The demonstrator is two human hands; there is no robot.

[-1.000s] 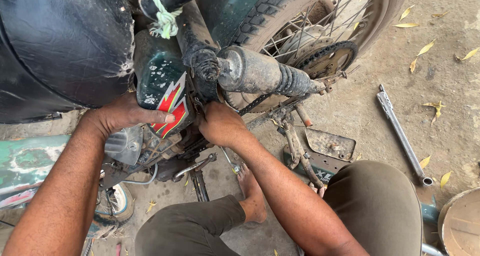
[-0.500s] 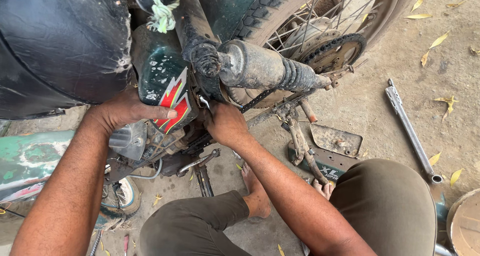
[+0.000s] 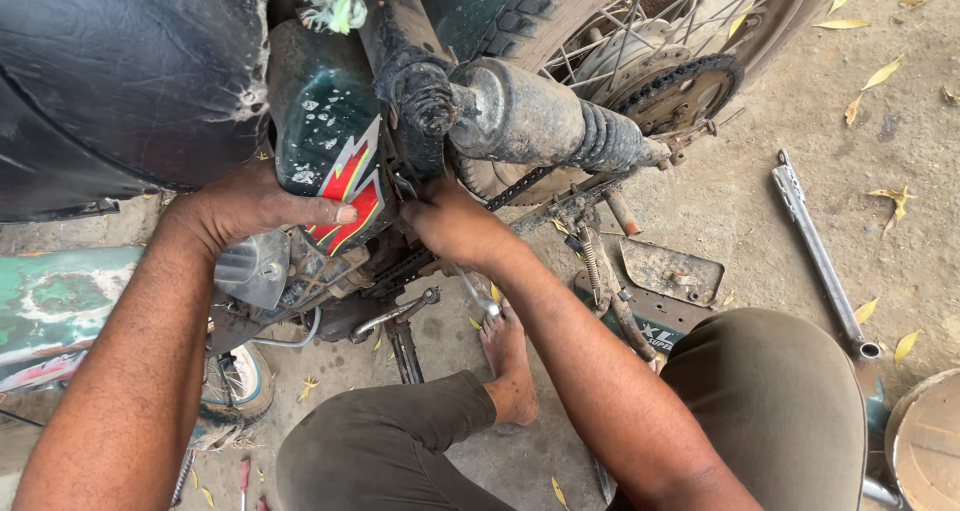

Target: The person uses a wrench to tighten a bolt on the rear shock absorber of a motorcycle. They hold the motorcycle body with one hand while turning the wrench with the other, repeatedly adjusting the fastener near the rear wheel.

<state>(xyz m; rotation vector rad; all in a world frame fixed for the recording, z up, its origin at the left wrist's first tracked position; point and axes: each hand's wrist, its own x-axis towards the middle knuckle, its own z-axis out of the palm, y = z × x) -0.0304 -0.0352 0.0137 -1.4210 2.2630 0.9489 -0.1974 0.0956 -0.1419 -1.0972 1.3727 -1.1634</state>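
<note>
Dusty ground [image 3: 760, 221] (yellow leaves [image 3: 880, 76] scattered) under long metal wrench [image 3: 815, 251].
</note>
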